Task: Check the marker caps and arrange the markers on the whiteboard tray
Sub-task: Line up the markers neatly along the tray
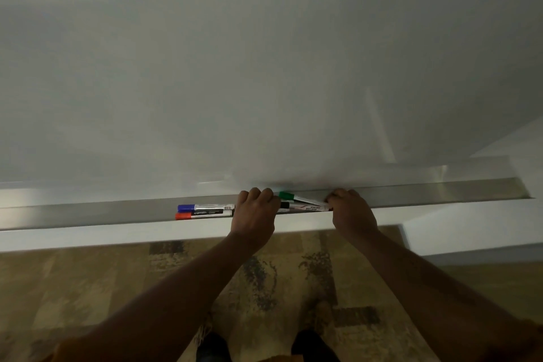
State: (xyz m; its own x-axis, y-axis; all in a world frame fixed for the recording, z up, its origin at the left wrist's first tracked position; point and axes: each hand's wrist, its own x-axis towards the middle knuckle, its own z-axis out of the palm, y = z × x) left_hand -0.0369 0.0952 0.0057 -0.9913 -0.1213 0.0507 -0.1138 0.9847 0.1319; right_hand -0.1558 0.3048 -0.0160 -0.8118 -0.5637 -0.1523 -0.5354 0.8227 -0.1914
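Note:
A long metal whiteboard tray [117,211] runs across the view below the whiteboard [264,67]. On it lie a blue-capped marker [205,207] and a red-capped marker [202,215], side by side, left of my hands. My left hand [255,211] rests on the tray, fingers curled over the right ends of these markers and the cap end of a black-capped marker [305,209]. A green-capped marker [299,198] lies tilted across the black one. My right hand [351,210] grips the tail ends of the green and black markers.
The tray's right end [523,189] stops near a white wall corner. Below the tray is a patterned beige and brown carpet [147,288]. My dark shoes [311,347] show at the bottom edge.

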